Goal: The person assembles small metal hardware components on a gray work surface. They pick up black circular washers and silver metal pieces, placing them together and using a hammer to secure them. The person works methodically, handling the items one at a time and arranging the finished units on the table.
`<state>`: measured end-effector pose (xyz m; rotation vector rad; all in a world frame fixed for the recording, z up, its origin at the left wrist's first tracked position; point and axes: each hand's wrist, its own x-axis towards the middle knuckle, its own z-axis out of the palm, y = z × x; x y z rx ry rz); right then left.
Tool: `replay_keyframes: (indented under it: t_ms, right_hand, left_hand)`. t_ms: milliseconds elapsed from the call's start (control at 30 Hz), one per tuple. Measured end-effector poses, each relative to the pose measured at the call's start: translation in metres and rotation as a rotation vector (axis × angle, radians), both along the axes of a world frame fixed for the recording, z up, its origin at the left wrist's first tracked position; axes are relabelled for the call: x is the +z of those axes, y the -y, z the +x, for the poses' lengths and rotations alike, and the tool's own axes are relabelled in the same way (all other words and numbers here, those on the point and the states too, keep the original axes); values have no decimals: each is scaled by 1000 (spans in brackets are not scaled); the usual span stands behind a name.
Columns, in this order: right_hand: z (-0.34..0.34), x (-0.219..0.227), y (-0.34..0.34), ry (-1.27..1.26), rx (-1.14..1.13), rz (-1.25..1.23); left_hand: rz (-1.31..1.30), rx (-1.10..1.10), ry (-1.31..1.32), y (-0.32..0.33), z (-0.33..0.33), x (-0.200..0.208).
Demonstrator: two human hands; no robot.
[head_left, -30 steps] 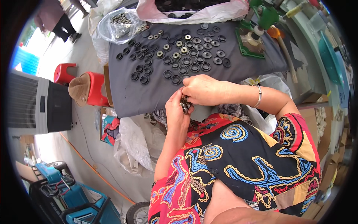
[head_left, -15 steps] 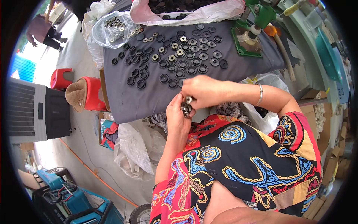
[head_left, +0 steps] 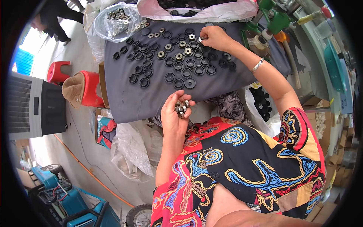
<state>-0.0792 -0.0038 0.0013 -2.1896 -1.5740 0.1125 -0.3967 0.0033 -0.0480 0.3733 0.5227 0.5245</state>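
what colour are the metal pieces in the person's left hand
The metal pieces are shiny silver, clearest in the head view.

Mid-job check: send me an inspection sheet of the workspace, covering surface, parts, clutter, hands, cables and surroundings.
Surface: table under a grey, slightly wrinkled cloth.
Job's things: round black caps spread out, several bearing metal rings; small metal parts in a clear bag, far left; black parts in a sack at the far edge.
Clutter: white plastic sheet below the near edge; hat against a red stool.
Hands: left hand cupped, holding several metal rings; right hand over the caps, fingertips at a small bright piece, grip unclear.
Cables: orange cord across the floor.
Surroundings: green press at far right; another person at upper left.
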Motion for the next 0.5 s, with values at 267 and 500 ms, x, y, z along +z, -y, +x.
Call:
replay_keyframes:
  t_ms: [267, 500]
  right_hand:
    - [5, -5, -10, 56, -28, -45]
    - [-27, 8, 8, 350, 36, 153]
  left_hand:
    - [-24, 29, 8, 1, 0, 11]
    - [-109, 44, -21, -1, 7, 14]
